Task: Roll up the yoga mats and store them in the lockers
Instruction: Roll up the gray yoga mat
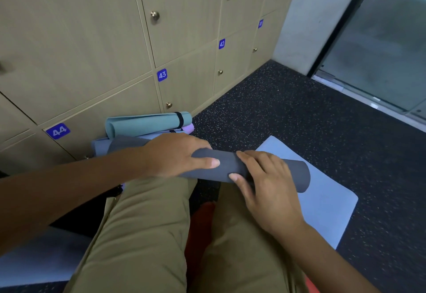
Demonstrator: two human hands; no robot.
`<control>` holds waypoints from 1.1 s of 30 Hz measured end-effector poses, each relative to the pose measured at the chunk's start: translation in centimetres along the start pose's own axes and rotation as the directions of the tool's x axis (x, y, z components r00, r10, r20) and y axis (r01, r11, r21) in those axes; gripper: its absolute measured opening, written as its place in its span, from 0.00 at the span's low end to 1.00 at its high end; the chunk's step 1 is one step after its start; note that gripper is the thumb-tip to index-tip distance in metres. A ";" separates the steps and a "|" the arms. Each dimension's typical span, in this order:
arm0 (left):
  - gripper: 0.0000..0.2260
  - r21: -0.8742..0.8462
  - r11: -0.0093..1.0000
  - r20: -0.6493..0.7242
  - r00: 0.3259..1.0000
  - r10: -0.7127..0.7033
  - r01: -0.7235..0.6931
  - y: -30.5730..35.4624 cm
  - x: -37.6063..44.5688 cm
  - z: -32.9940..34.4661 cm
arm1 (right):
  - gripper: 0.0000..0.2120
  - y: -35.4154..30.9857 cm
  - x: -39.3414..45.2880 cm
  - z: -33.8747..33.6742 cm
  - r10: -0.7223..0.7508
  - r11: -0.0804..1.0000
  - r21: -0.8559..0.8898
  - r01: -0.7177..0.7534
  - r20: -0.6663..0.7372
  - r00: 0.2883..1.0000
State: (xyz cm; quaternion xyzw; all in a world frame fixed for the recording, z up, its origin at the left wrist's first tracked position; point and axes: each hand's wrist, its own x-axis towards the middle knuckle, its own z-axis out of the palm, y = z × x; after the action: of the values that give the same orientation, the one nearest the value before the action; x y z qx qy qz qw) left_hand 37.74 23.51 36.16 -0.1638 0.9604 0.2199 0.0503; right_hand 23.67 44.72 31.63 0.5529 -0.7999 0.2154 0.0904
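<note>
A dark grey yoga mat lies rolled across my knees, just in front of the lockers. My left hand grips the left part of the roll, thumb along its near side. My right hand grips the roll near its middle, fingers curled over the top. A teal rolled mat bound by a black strap lies against locker 44, stacked on a light blue roll and a purple one. A light blue mat lies flat on the floor under the roll's right end.
All locker doors are closed, with numbers 41 to 44 on blue tags. Dark speckled rubber floor stretches to the right. A glass door and a grey pillar stand at the far right. My khaki trouser legs fill the bottom middle.
</note>
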 end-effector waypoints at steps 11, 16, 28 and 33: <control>0.27 0.313 0.941 -0.469 0.840 0.273 -0.130 0.1 -0.4 3.4 | 0.28 2.0 5.3 -0.5 0.066 0.986 0.128 -0.108 0.297 0.953; 0.42 0.491 0.866 -0.385 0.866 0.318 -0.100 -0.5 0.5 4.4 | 0.21 2.8 7.4 -0.2 0.096 0.975 0.147 -0.167 0.401 0.911; 0.37 0.454 0.888 -0.278 0.958 0.066 0.071 0.1 5.5 2.4 | 0.40 6.4 6.0 0.0 0.138 0.971 -0.222 -0.089 0.213 0.967; 0.35 0.392 0.917 -0.087 0.996 -0.034 0.066 -0.6 7.7 1.0 | 0.34 9.1 3.9 0.4 0.182 0.977 -0.133 -0.167 0.110 0.977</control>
State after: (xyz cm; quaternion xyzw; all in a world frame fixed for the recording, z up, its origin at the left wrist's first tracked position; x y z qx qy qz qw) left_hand 30.75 21.17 33.69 -0.1833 0.9817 0.0138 0.0499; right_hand 13.84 43.96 30.50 0.4859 -0.8611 0.1388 0.0562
